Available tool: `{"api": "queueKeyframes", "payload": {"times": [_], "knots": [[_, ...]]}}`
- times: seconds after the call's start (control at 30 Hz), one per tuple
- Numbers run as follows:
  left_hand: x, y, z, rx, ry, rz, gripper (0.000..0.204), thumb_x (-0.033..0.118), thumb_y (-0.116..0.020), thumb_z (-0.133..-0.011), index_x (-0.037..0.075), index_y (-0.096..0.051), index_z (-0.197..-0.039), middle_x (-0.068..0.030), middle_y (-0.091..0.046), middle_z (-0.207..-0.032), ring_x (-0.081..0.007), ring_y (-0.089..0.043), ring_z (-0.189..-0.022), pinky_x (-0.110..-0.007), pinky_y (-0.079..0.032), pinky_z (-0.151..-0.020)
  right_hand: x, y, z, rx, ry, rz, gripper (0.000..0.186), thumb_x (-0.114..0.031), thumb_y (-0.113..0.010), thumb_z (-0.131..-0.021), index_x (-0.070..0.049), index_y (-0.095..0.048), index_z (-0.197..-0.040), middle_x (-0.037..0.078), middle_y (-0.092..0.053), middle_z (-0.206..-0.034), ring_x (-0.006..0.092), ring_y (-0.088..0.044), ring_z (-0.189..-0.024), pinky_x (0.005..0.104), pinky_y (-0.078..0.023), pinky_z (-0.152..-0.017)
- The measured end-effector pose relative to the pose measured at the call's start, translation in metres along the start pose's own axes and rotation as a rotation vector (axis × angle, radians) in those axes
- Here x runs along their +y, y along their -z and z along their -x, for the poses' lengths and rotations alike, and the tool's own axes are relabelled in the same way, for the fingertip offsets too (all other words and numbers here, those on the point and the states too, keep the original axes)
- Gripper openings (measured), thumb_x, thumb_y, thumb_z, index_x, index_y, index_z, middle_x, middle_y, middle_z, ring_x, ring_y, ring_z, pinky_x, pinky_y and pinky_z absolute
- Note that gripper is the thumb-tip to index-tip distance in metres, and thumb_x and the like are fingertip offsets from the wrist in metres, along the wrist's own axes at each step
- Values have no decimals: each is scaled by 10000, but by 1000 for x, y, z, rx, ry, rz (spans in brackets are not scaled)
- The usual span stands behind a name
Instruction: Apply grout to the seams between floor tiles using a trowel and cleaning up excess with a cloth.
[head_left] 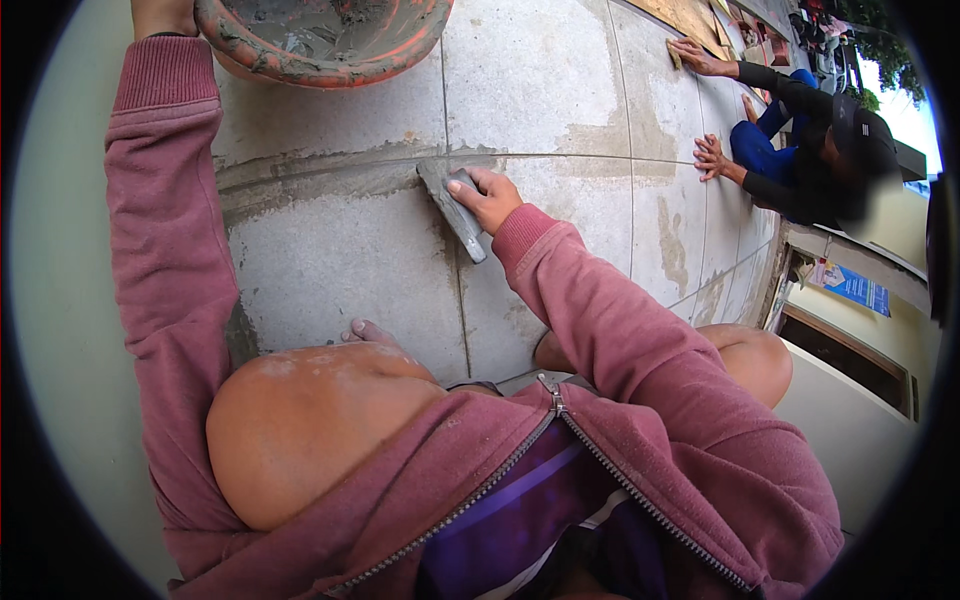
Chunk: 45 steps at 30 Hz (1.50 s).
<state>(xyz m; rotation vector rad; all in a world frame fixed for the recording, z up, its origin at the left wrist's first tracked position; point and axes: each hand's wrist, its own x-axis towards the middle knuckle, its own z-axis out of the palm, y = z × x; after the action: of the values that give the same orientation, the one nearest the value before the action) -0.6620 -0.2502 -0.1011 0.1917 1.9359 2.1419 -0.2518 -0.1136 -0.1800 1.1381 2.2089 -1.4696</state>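
Note:
My right hand [487,200] is closed on a grey grout float [452,212]. Its narrow blade rests slanted on the pale floor tiles [340,275], close to where several joints meet. Wet grey grout [300,182] is smeared along the joint to its left. At the upper left, the back of my left hand [163,17] shows beside the rim of an orange basin [330,72]; its fingers are cut off by the picture's upper edge. Grey grout coats the inside of the basin and its rim.
A co-worker [800,150] crouches at the right, one hand on a small sponge-like block [675,54], the other flat on the tiles. A pale wall [70,300] runs along my left. My bent knee [300,420] and bare foot [368,332] are close by.

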Motion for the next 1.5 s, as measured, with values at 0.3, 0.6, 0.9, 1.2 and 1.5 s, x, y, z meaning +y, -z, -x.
{"api": "queueKeyframes", "payload": {"times": [0.3,0.6,0.9,1.2,1.5], "knots": [[11,3,12,12,7,58,284,110,-645,-730,-40,-579,-961,-64,-614,-882,-144,-584,-776,-246,-470,-708,26,72,0,192,294,536,494,-206,-730,-641,-67,-572,-1088,148,-606,-1005,322,-538,-962,350,-400,-884],[12,2,17,18,-24,6,282,98,-641,-728,-53,-567,-954,-79,-614,-878,-150,-590,-759,-251,-473,-713,19,73,9,-1,218,372,474,-177,-705,-660,-67,-576,-1103,163,-611,-1012,293,-582,-928,322,-430,-841],[7,5,6,-32,-41,23,277,112,-630,-736,-41,-577,-961,-69,-614,-872,-139,-586,-761,-246,-471,-714,13,24,-4,349,58,14,427,-268,-671,-717,-27,-589,-1059,185,-625,-944,267,-612,-870,320,-451,-802],[20,3,28,-1,-1,40,299,105,-635,-731,-41,-564,-982,-75,-603,-912,-147,-582,-780,-248,-468,-728,15,65,13,227,18,-274,411,-63,-695,-677,-13,-581,-1069,123,-630,-961,167,-582,-876,265,-437,-814],[9,7,16,43,11,15,307,127,-630,-741,-39,-567,-991,-76,-606,-908,-147,-580,-798,-248,-464,-736,64,113,-1,-25,0,309,472,-169,-722,-647,-84,-590,-1092,136,-626,-997,240,-600,-880,309,-446,-820]]}}
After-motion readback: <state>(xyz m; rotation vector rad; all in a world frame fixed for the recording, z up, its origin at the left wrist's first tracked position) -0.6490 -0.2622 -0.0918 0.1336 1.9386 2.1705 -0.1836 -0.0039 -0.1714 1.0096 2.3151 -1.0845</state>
